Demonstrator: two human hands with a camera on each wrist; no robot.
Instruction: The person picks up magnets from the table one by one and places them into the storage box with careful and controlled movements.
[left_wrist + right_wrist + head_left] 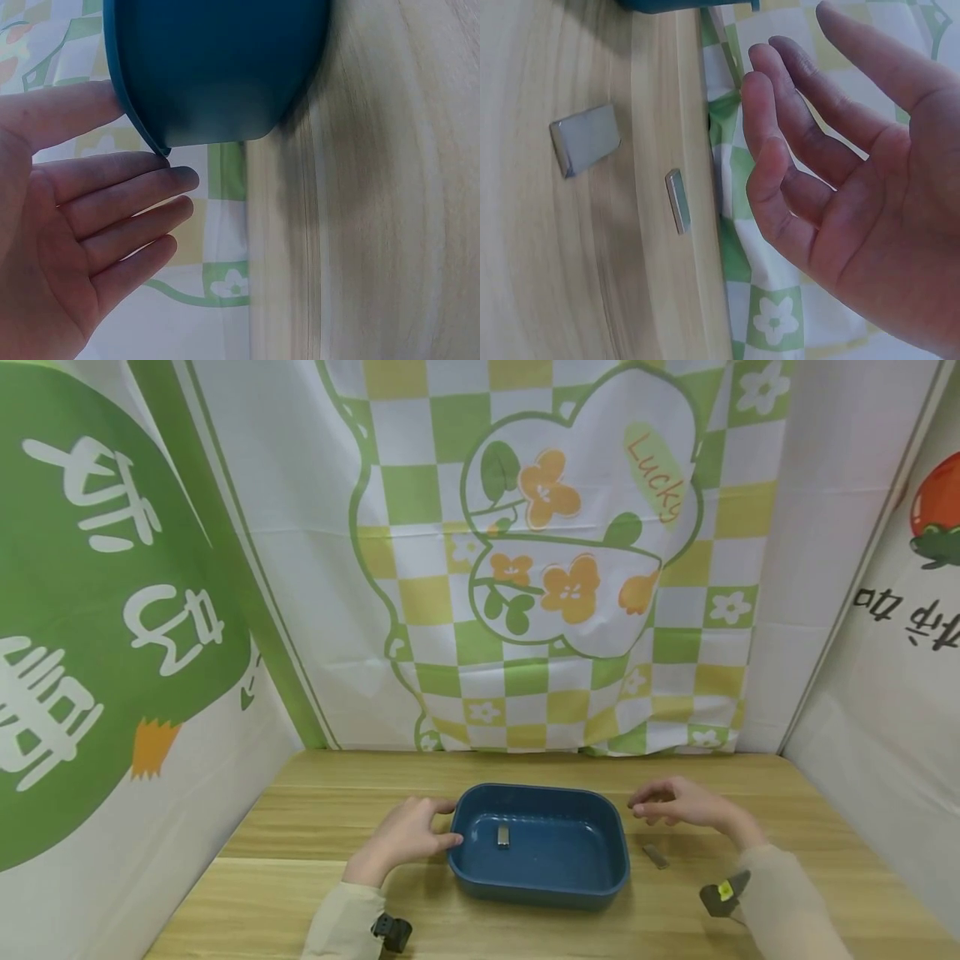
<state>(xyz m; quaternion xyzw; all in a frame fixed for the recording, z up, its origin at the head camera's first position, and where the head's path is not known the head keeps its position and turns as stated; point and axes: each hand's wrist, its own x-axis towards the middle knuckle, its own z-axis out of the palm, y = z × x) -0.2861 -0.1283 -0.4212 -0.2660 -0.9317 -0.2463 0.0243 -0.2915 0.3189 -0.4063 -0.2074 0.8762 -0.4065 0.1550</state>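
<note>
Both hands worked low over a wooden table (247, 852), one on either side of a dark blue tray (536, 897). Of the two, the left hand (408, 835) had its fingers extended and slightly fanned, thumb and forefinger touching the tray's left rim. The right hand (686, 803) hung in the air beyond the right rim, its fingers loosely bent, clear of the metal blocks. One metal block (503, 835) lay inside the tray, left of its middle, with the tray wall between it and the left hand. A second block (655, 857) rested on the table just beside the tray's right end, and a thinner-looking third block (679, 201) lay farther back on the wood. Behind the table hung a chequered curtain (450, 652) with a "Lucky" label; side cloths carried large lettering.

From the head view, the right hand largely blocked the third block; whether the dark speck by its fingertips was that piece, one could not tell. The left thumb's tip was hidden behind the rim in the left wrist view. Both wrist views cut the tray off at the top, and the beige sleeves (345, 922) ran out of the head view below.
</note>
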